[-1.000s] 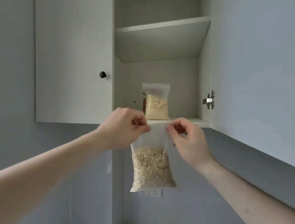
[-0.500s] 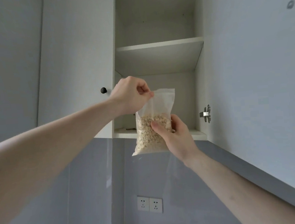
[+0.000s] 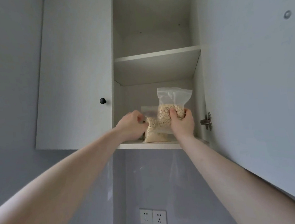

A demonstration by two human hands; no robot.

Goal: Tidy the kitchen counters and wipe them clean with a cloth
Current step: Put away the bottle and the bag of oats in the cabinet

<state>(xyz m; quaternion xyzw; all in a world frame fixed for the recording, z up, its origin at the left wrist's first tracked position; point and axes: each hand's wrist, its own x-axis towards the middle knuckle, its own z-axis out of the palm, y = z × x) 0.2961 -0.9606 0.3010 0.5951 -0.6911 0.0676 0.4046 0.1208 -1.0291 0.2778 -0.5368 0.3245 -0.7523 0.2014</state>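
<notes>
Right hand (image 3: 182, 122) grips the clear zip bag of pale oat flakes (image 3: 171, 108), upright, at the mouth of the open white wall cupboard (image 3: 160, 144), lower shelf. Left hand (image 3: 131, 124) touches a second oat bag (image 3: 153, 131) standing just left; its grip unclear. Free shelf lies to the right.

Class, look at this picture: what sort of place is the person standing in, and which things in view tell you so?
Most likely a home kitchen. An open wall cupboard has a lower shelf where a bag of oats is being put away, with wall sockets below.
</notes>
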